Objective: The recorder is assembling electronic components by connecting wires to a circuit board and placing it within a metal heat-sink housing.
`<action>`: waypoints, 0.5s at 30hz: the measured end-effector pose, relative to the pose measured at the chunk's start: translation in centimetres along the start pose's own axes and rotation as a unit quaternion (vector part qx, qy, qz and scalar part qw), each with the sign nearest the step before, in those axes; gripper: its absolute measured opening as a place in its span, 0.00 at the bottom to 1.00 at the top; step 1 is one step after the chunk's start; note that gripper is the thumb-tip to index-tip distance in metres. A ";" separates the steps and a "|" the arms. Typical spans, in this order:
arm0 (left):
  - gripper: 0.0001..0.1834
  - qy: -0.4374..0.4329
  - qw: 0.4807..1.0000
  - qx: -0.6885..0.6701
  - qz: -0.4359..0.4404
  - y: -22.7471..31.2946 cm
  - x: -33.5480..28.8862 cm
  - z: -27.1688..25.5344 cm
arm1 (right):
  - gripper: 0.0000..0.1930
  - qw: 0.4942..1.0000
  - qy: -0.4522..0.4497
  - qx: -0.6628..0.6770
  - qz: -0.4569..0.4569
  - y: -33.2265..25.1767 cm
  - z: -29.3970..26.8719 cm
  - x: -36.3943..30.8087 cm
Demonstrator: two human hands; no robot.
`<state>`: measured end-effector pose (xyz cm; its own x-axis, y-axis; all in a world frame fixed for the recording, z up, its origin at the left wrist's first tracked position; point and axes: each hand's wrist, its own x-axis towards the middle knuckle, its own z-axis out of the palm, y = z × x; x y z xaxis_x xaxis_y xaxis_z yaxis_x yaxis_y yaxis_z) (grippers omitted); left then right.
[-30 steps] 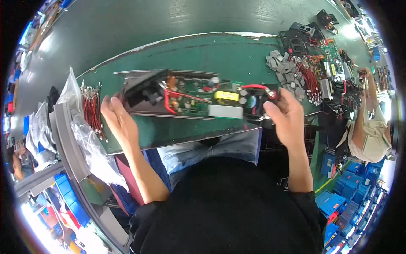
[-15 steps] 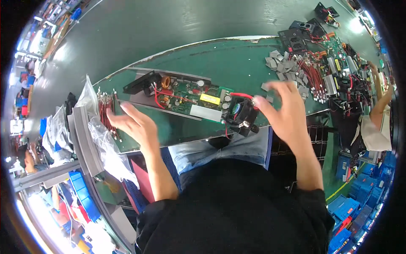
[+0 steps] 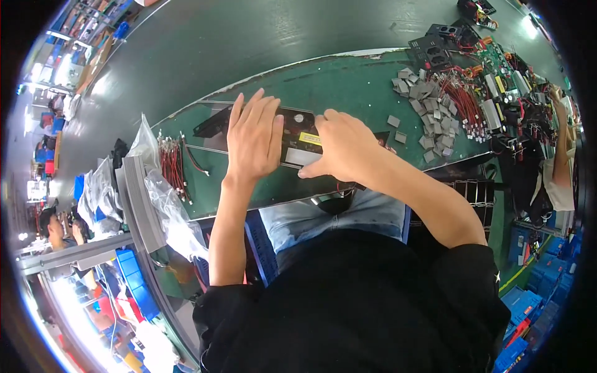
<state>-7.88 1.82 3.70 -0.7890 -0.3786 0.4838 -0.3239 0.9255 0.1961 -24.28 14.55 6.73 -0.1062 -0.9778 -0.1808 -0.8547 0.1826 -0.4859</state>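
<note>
A long circuit board assembly (image 3: 303, 156) in a metal tray lies on the green table in front of me, with a yellow label and a pale metal plate on it. The board looks dark, as if under a tinted see-through sheet, but I cannot be sure. My left hand (image 3: 254, 140) lies flat over its left part, fingers stretched out. Across the right part, my right hand (image 3: 345, 146) spans the assembly, fingertips by the far edge and thumb by the near edge. The fan end is mostly hidden under the right hand and forearm.
Small grey pieces (image 3: 429, 109) are piled at the right, beside red wire bundles (image 3: 463, 102) and more boards (image 3: 497, 81). At the left lie another wire bundle (image 3: 171, 165), a loose wire (image 3: 196, 158) and plastic bags (image 3: 168, 208). Another person's arm (image 3: 561, 143) shows far right.
Both hands, apart and raised beside the assembly before, have come inward onto it. The board looks darker. A single wire now lies apart from the left bundle.
</note>
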 end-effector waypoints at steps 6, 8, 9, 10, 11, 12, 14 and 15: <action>0.21 0.142 0.987 0.072 -0.015 1.0 0.3 0.3 | 0.41 0.983 0.170 -0.048 -0.058 0.3 -0.2 -2.8; 0.30 0.211 0.941 0.172 -0.198 2.8 -2.4 -1.2 | 0.41 0.959 0.277 -0.030 -0.058 1.2 -2.5 -4.3; 0.36 0.279 0.892 0.203 -0.293 2.8 -4.4 -1.2 | 0.39 0.949 0.313 -0.029 0.019 1.9 -2.9 -5.2; 0.36 0.234 0.882 0.154 -0.378 2.8 -6.0 -1.5 | 0.36 0.937 0.323 0.045 0.128 3.1 -2.4 -6.2; 0.37 0.187 0.865 0.087 -0.458 3.0 -6.7 -0.9 | 0.32 0.937 0.201 0.130 0.254 3.8 -3.1 -7.7; 0.37 0.189 0.863 0.081 -0.461 2.8 -6.5 -0.7 | 0.30 0.921 0.111 0.269 0.261 4.5 -2.7 -8.9; 0.19 0.126 0.880 -0.075 -0.452 1.2 -6.7 0.9 | 0.26 0.814 0.008 0.531 0.235 5.1 -0.1 -10.0; 0.19 0.130 0.878 -0.072 -0.455 -0.1 -7.2 1.6 | 0.24 0.734 0.000 0.651 0.196 4.2 0.8 -9.6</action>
<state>-3.01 4.41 -1.18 -0.0862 -0.9655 0.2457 -0.6739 0.2381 0.6994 -26.42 24.79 5.71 -0.2144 -0.8242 -0.5241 0.4505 0.3926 -0.8018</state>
